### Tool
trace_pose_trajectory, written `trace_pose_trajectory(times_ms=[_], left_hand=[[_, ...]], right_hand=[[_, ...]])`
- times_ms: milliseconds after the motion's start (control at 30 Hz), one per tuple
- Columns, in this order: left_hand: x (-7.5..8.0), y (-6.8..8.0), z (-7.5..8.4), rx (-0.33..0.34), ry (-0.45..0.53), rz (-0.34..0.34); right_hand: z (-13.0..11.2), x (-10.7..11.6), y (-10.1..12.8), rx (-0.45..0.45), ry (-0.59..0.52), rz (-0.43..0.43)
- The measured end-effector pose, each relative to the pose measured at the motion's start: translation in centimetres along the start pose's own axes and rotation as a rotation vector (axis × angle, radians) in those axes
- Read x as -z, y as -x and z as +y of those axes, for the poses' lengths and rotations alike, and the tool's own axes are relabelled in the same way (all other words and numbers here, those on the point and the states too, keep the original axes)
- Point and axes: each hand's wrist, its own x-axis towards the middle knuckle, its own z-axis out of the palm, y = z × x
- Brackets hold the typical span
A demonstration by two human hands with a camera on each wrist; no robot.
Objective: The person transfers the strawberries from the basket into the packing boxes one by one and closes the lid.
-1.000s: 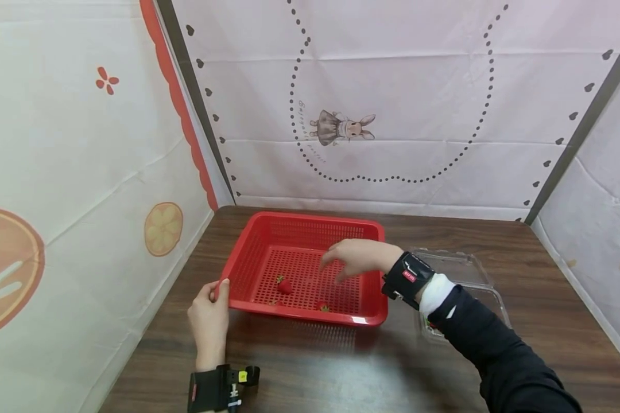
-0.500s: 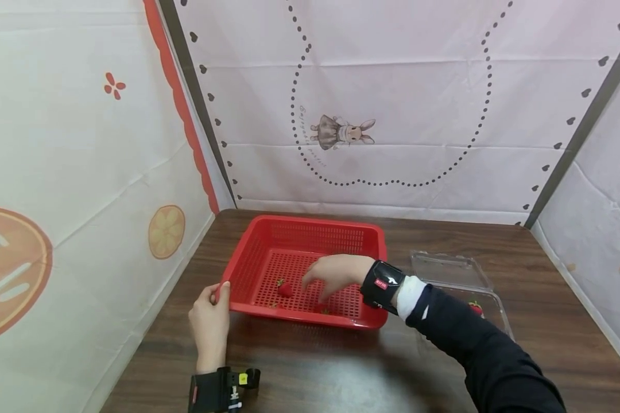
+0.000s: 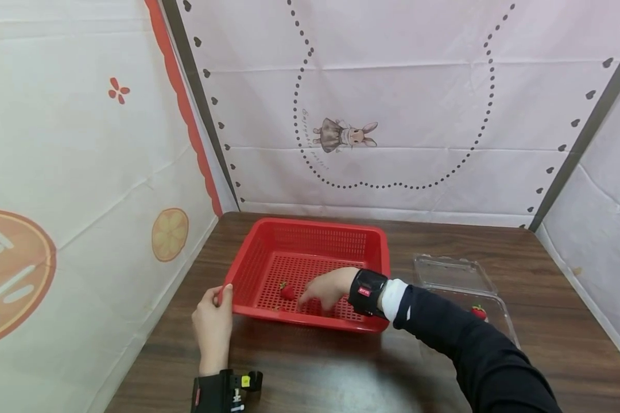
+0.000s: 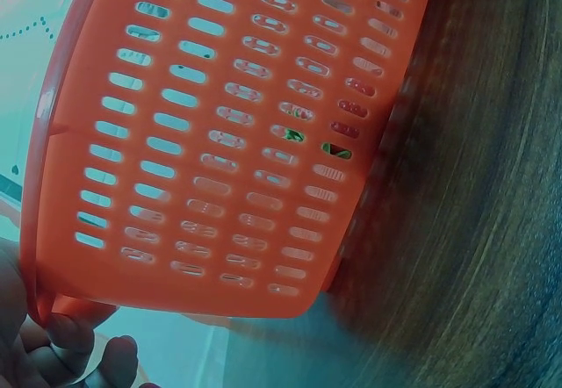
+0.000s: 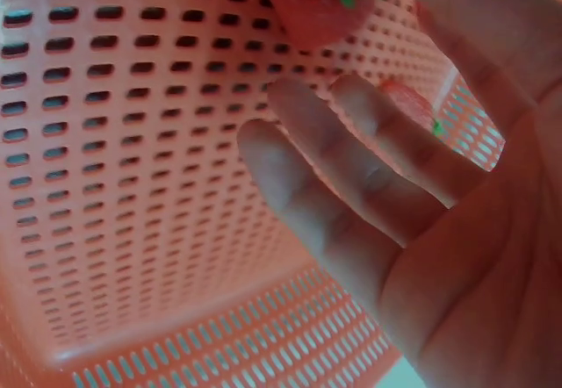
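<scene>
A red perforated plastic basket (image 3: 320,225) stands on the table. My left hand (image 3: 212,330) grips its rim at the near left corner, and the left wrist view shows fingers (image 4: 66,335) bent at that corner. Inside the basket a strawberry (image 3: 287,291) with a green top lies on the bottom. My right hand (image 3: 330,288) reaches down into the basket, right of this strawberry. In the right wrist view its fingers (image 5: 303,186) are spread and slightly bent, near a strawberry (image 5: 320,10) but not closed round it. Another strawberry (image 5: 408,103) is partly hidden behind the fingers.
To the right, a clear plastic box with its lid (image 3: 454,274) folded back lies on the wooden table (image 3: 310,373). A strawberry (image 3: 479,312) is in it, and the right sleeve covers part of the box. Printed cloth walls (image 3: 418,115) enclose the table.
My right hand has moved left and down into the basket, towards its near side. The strawberry in the clear box has come into view. My left hand keeps its grip on the rim.
</scene>
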Motion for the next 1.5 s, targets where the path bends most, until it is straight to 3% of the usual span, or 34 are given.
trace_pose_trajectory(times_ms=[133, 300, 1067, 1500], left_hand=[[0.0, 0.0, 0.1, 0.014, 0.01, -0.005], [0.0, 0.0, 0.2, 0.03, 0.017, -0.015], [-0.1, 0.1, 0.0, 0.004, 0.016, 0.001], [-0.2, -0.1, 0.0, -0.01, 0.017, 0.01]], right_hand=[[0.0, -0.3, -0.6, 0.034, 0.063, -0.004], [0.0, -0.5, -1.1, 0.061, 0.034, -0.018], [-0.4, -0.4, -1.6, 0.035, 0.114, -0.065], [0.9, 2.3, 0.2, 0.047, 0.086, 0.026]])
